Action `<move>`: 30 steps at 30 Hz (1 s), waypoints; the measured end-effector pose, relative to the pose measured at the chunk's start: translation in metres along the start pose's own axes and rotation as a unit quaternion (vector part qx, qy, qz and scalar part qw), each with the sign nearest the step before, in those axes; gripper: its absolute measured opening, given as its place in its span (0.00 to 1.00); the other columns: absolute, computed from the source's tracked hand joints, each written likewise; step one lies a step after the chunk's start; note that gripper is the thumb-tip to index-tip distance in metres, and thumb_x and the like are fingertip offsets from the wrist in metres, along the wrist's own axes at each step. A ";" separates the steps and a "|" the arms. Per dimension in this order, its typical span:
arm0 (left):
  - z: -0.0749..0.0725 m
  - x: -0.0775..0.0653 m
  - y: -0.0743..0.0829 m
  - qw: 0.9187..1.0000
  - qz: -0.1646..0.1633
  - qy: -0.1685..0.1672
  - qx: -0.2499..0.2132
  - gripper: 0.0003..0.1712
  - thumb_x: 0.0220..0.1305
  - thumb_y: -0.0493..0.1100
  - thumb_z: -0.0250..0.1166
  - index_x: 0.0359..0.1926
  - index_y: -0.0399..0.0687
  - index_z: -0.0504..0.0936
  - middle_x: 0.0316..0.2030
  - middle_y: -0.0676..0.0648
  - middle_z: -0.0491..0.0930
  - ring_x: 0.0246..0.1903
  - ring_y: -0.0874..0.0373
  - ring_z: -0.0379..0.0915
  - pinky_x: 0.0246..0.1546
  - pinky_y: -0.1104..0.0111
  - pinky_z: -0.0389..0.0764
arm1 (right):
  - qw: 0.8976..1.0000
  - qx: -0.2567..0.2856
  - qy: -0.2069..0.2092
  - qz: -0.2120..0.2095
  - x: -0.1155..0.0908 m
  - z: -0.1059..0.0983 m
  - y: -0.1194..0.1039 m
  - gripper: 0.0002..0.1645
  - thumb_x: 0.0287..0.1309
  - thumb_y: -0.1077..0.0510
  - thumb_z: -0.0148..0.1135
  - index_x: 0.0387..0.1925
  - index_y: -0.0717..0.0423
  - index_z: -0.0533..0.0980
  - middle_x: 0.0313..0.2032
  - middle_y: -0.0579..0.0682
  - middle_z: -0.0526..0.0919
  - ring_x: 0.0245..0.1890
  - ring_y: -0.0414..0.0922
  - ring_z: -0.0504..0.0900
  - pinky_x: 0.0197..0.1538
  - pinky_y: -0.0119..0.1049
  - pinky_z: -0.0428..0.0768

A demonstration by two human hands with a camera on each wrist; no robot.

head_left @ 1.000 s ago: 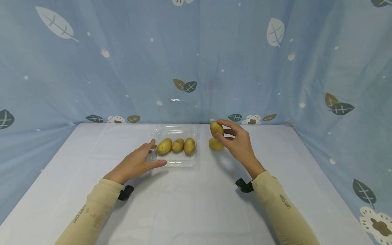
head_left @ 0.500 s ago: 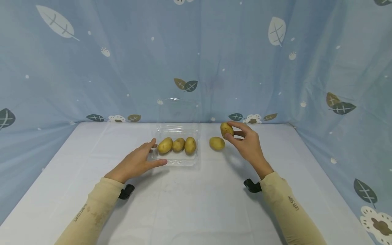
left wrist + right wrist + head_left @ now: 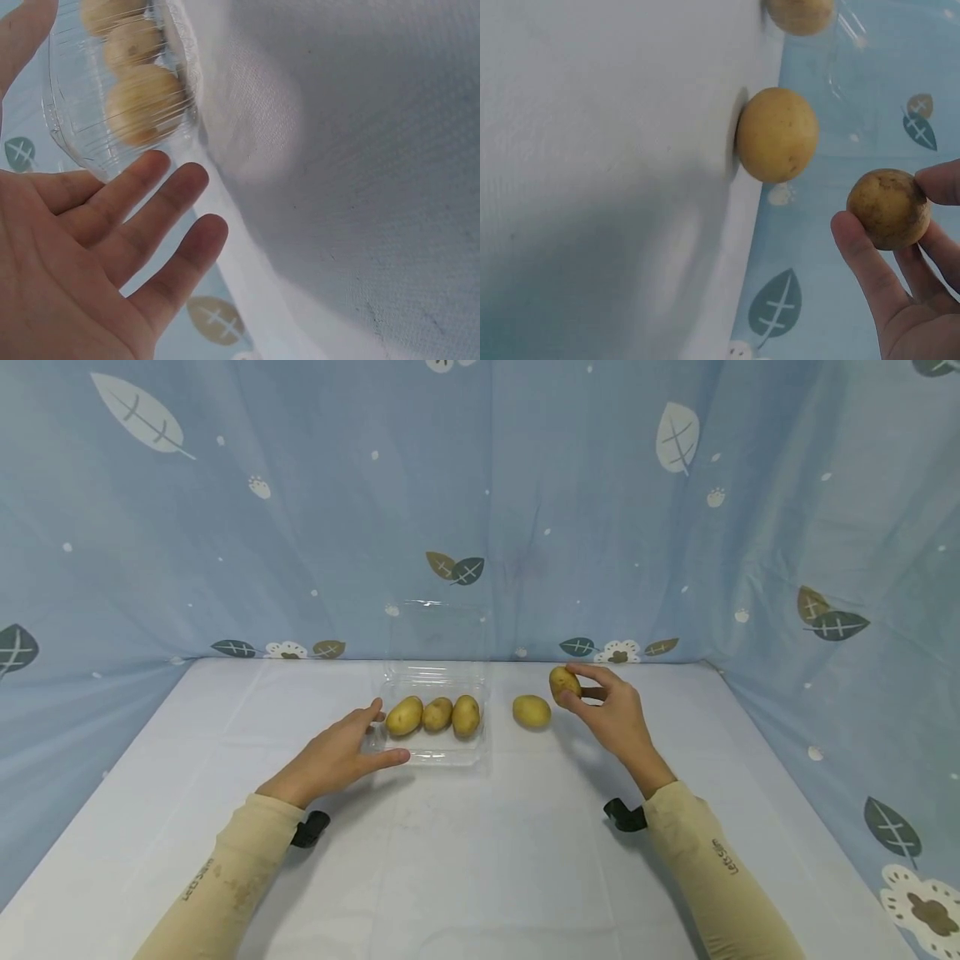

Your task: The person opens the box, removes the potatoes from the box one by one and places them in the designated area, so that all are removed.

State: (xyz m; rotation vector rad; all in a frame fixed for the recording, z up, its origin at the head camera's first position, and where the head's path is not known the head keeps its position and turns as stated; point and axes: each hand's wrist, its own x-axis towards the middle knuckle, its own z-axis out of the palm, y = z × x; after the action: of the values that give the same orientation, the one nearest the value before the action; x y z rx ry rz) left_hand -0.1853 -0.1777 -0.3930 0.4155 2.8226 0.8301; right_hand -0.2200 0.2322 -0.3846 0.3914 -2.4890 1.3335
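Note:
My right hand [image 3: 611, 714] pinches a small potato [image 3: 564, 683] between thumb and fingertips, held above the table. In the right wrist view, that same potato [image 3: 889, 208] shows brown marks on its skin. A second potato [image 3: 532, 712] lies on the table just left of my right hand. Three potatoes [image 3: 437, 715] sit in a row inside a clear plastic clamshell box [image 3: 442, 759], whose lid [image 3: 437, 631] stands up at the back. My left hand [image 3: 337, 755] is at the box's left side with fingers and thumb spread; the left wrist view shows its fingers [image 3: 142, 240] extended beside the box wall.
A white cloth covers the table [image 3: 487, 860]. Behind it and along both sides hangs a blue curtain [image 3: 570, 510] printed with leaves. A dark wrist camera mount [image 3: 625, 816] juts from the right sleeve, another [image 3: 310, 829] from the left.
My right hand has carried its potato to the right, away from above the one on the table, which now shows fully. The left hand has stayed at the box.

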 end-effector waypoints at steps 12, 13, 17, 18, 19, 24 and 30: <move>0.001 0.001 -0.001 1.000 0.000 -0.001 -0.002 0.65 0.60 0.73 0.65 0.80 0.38 0.46 0.73 0.37 0.62 0.72 0.37 0.57 0.68 0.40 0.61 | 0.999 -0.029 -0.009 0.034 0.001 -0.002 0.011 0.26 0.63 0.56 0.71 0.62 0.50 0.79 0.64 0.55 0.76 0.48 0.59 0.86 0.40 0.45 0.87; 0.001 0.001 -0.001 1.000 0.001 -0.001 0.000 0.65 0.60 0.73 0.65 0.80 0.38 0.46 0.73 0.37 0.62 0.72 0.37 0.57 0.68 0.40 0.61 | 0.999 -0.031 -0.011 0.033 0.001 -0.002 0.012 0.26 0.63 0.56 0.71 0.62 0.50 0.79 0.64 0.55 0.77 0.48 0.59 0.86 0.40 0.44 0.87; 0.001 0.001 0.000 1.000 0.000 -0.002 0.000 0.65 0.60 0.73 0.65 0.80 0.38 0.46 0.73 0.37 0.62 0.72 0.37 0.57 0.68 0.40 0.61 | 0.999 -0.033 -0.021 0.033 0.002 -0.003 0.015 0.26 0.63 0.57 0.71 0.63 0.52 0.79 0.63 0.56 0.77 0.47 0.59 0.86 0.39 0.42 0.87; 0.001 0.001 0.000 1.000 0.000 -0.003 -0.002 0.65 0.60 0.73 0.65 0.80 0.38 0.46 0.73 0.37 0.62 0.72 0.37 0.56 0.68 0.40 0.61 | 0.999 -0.034 -0.025 0.035 0.002 -0.003 0.016 0.26 0.63 0.57 0.71 0.63 0.52 0.79 0.63 0.56 0.77 0.47 0.59 0.86 0.39 0.43 0.87; 0.001 0.000 0.000 1.000 0.000 -0.004 -0.003 0.65 0.60 0.73 0.65 0.80 0.38 0.46 0.73 0.37 0.62 0.72 0.37 0.56 0.68 0.40 0.61 | 0.998 -0.035 -0.029 0.038 0.002 -0.004 0.017 0.26 0.63 0.57 0.71 0.63 0.52 0.79 0.63 0.56 0.77 0.47 0.59 0.86 0.40 0.43 0.87; 0.000 0.000 0.001 1.000 -0.002 -0.003 -0.003 0.65 0.60 0.73 0.65 0.80 0.38 0.46 0.74 0.37 0.61 0.73 0.37 0.56 0.68 0.40 0.60 | 0.996 -0.047 -0.053 0.060 0.003 -0.005 0.019 0.26 0.63 0.57 0.71 0.63 0.52 0.79 0.64 0.56 0.77 0.48 0.59 0.86 0.42 0.45 0.87; 0.000 0.001 0.000 1.000 -0.002 0.000 -0.003 0.65 0.61 0.72 0.66 0.80 0.38 0.46 0.73 0.37 0.62 0.73 0.37 0.56 0.69 0.40 0.61 | 0.993 -0.064 -0.072 0.074 0.003 -0.004 0.023 0.27 0.63 0.56 0.71 0.63 0.52 0.78 0.63 0.57 0.77 0.49 0.59 0.85 0.44 0.48 0.86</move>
State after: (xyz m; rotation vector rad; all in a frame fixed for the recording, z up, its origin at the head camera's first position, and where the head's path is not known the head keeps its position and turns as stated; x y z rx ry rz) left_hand -0.1863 -0.1773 -0.3934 0.4095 2.8190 0.8380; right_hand -0.2311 0.2475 -0.3985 0.2880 -2.7535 1.2282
